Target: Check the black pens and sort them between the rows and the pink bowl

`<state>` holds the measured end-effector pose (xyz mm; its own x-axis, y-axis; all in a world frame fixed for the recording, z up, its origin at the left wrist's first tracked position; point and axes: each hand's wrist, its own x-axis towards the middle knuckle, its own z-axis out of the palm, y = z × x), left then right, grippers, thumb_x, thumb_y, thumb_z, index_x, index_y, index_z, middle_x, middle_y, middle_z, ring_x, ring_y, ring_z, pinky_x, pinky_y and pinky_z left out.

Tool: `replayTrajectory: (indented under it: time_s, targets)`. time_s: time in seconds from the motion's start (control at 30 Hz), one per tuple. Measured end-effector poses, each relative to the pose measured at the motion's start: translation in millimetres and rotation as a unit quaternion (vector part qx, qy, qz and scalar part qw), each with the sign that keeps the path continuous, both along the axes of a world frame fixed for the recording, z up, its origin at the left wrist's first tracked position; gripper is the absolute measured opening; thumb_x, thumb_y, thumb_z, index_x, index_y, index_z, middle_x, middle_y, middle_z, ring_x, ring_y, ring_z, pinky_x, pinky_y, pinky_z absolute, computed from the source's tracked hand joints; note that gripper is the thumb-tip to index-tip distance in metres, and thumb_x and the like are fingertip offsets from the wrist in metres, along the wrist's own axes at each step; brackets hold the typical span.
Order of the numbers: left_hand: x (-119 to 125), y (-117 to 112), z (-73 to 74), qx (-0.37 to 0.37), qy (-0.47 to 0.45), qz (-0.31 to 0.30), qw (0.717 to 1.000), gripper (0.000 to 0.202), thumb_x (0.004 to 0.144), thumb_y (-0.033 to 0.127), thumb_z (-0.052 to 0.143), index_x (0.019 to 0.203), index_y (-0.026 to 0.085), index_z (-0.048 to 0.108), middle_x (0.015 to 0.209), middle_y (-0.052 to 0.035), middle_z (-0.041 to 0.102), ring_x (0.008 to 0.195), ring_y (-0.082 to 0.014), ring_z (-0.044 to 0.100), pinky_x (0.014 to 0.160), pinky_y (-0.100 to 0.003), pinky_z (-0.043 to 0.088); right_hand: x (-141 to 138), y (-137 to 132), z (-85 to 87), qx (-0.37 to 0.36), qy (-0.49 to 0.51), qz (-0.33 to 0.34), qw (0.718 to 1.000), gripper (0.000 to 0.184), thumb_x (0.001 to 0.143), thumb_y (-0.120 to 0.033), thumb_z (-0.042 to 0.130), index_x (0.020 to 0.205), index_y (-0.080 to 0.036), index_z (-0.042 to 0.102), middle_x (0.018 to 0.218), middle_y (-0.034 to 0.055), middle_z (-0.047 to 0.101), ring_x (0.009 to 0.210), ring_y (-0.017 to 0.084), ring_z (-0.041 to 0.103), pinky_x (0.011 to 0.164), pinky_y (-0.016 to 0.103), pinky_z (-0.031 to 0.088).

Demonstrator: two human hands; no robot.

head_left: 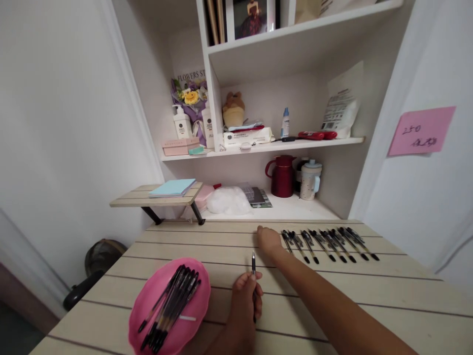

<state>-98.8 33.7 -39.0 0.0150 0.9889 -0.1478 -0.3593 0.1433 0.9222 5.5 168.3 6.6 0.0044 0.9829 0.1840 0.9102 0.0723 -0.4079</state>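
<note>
- My left grip (246,296), lower centre: closed around one pen (253,265), tip toward top of frame.
- My right grip (269,241), right of centre: at the table (388,291), just left of the pen row (326,245); can't tell if holding anything.
- More pens (172,308) in pink dish (204,283), lower left.

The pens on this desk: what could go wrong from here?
The left hand holds a pen tip-up, apparently uncapped, so it might mark the right forearm. That forearm passes close to the row of pens and could nudge them askew. The pink tray sits near the left arm; a bump might shift its piled pens.
</note>
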Motion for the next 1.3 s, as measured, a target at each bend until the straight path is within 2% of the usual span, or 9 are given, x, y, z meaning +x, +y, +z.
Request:
replayTrajectory:
  time_s: [0.2, 0.3, 0.37, 0.43, 0.53, 0.6, 0.83, 1.0, 1.3]
  targets:
    - [-1, -2, 0.6, 0.011, 0.005, 0.003, 1.0, 0.037, 0.072, 0.046, 0.053, 0.09, 0.014, 0.056, 0.061, 0.0057, 0.046, 0.032, -0.0002, 0.025, 0.032, -0.017, 0.015, -11, -5, -9.5, -0.013, 0.043, 0.014, 0.999, 0.022, 0.066, -0.005, 0.055, 0.087, -0.007, 0.062, 0.095, 0.0224, 0.064, 0.093, 0.027, 0.06, 0.077, 0.034, 0.042]
    - [-2, -3, 3.8, 0.019, 0.015, -0.009, 1.0, 0.038, 0.072, 0.047, 0.053, 0.089, 0.014, 0.057, 0.06, 0.0058, 0.046, 0.033, 0.0, 0.026, 0.033, -0.017, 0.016, -3, -22, -18.1, -0.033, 0.098, 0.033, 0.994, 0.005, 0.07, -0.016, 0.056, 0.069, -0.013, 0.06, 0.077, 0.0131, 0.067, 0.078, 0.022, 0.063, 0.066, 0.03, 0.044]
    - [-1, -4, 4.8, 0.025, 0.031, -0.024, 0.999, 0.038, 0.072, 0.047, 0.052, 0.09, 0.014, 0.057, 0.059, 0.0057, 0.046, 0.032, -0.0005, 0.028, 0.033, -0.017, 0.016, 10, -37, -24.0, -0.048, 0.192, 0.054, 0.979, 0.011, 0.074, -0.023, 0.054, 0.067, -0.016, 0.057, 0.066, 0.0061, 0.065, 0.063, 0.017, 0.061, 0.054, 0.024, 0.044]
    - [1, -6, 5.1, 0.029, 0.056, -0.046, 0.997, 0.038, 0.073, 0.047, 0.051, 0.091, 0.014, 0.057, 0.058, 0.0054, 0.047, 0.032, -0.001, 0.03, 0.033, -0.017, 0.016, 27, -53, -27.7, -0.053, 0.411, 0.082, 0.906, 0.015, 0.076, -0.031, 0.055, 0.07, -0.018, 0.055, 0.062, 0.002, 0.063, 0.051, 0.012, 0.056, 0.044, 0.022, 0.04]
    - [5, -10, 6.1, 0.038, 0.096, -0.079, 0.992, 0.038, 0.074, 0.046, 0.049, 0.091, 0.013, 0.057, 0.057, 0.0052, 0.048, 0.031, -0.0017, 0.032, 0.033, -0.017, 0.017, 50, -72, -26.6, -0.036, 0.721, 0.087, 0.687, 0.02, 0.067, -0.035, 0.068, 0.071, -0.02, 0.055, 0.065, -0.0001, 0.061, 0.047, 0.009, 0.051, 0.042, 0.021, 0.04]
    - [7, -12, 7.4, 0.047, 0.114, -0.096, 0.988, 0.038, 0.074, 0.046, 0.049, 0.091, 0.013, 0.057, 0.056, 0.0054, 0.048, 0.031, -0.002, 0.033, 0.033, -0.018, 0.019, 58, -80, -21.8, -0.023, 0.775, 0.074, 0.628, 0.023, 0.062, -0.032, 0.074, 0.072, -0.02, 0.056, 0.067, -0.0014, 0.06, 0.048, 0.008, 0.05, 0.044, 0.02, 0.042]
    - [7, -13, 11.4, 0.038, 0.148, -0.094, 0.984, 0.04, 0.073, 0.047, 0.048, 0.092, 0.013, 0.057, 0.055, 0.0058, 0.047, 0.033, -0.0023, 0.032, 0.035, -0.018, 0.019, 48, -93, -4.9, -0.007, 0.737, 0.095, 0.669, 0.032, 0.06, -0.034, 0.075, 0.079, -0.018, 0.055, 0.069, -0.0012, 0.059, 0.049, 0.006, 0.047, 0.046, 0.019, 0.038]
    - [6, -12, 11.4, 0.046, 0.149, -0.093, 0.983, 0.038, 0.073, 0.043, 0.047, 0.092, 0.013, 0.058, 0.055, 0.0058, 0.048, 0.033, -0.0024, 0.031, 0.035, -0.018, 0.019, 45, -97, -6.2, -0.013, 0.681, 0.121, 0.722, 0.033, 0.059, -0.038, 0.073, 0.078, -0.017, 0.055, 0.064, -0.0018, 0.057, 0.05, 0.007, 0.046, 0.046, 0.02, 0.035]
    - [8, -12, 14.3, 0.043, 0.149, -0.08, 0.985, 0.028, 0.07, 0.038, 0.05, 0.079, 0.013, 0.058, 0.053, 0.0047, 0.048, 0.033, -0.0025, 0.03, 0.035, -0.018, 0.017, 39, -103, -10.8, -0.065, 0.63, 0.158, 0.758, 0.036, 0.059, -0.04, 0.072, 0.082, -0.016, 0.059, 0.056, -0.0041, 0.052, 0.047, 0.007, 0.046, 0.047, 0.022, 0.036]
